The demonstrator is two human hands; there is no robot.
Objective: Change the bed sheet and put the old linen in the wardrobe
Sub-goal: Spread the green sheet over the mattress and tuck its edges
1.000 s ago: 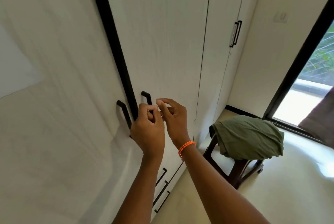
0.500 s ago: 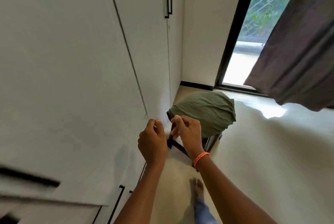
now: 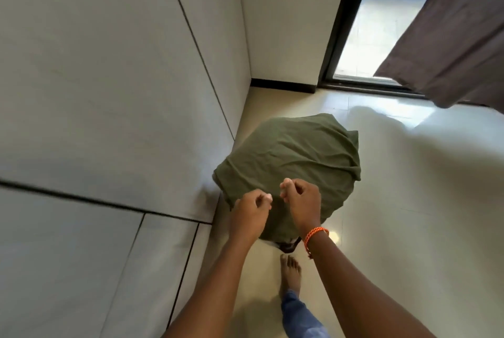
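Green linen [image 3: 294, 152] bundle beside wardrobe [image 3: 109, 92], both hands above it

Pale glossy tile floor [image 3: 409, 201] filled the right and lower centre of the frame, with a bright glare patch near the top. A dark-framed glass door [image 3: 362, 18] stood at upper centre-right. A brown curtain [image 3: 450, 37] hung tilted across the upper right corner. A black skirting strip [image 3: 283, 84] ran along the wall base beside the door.
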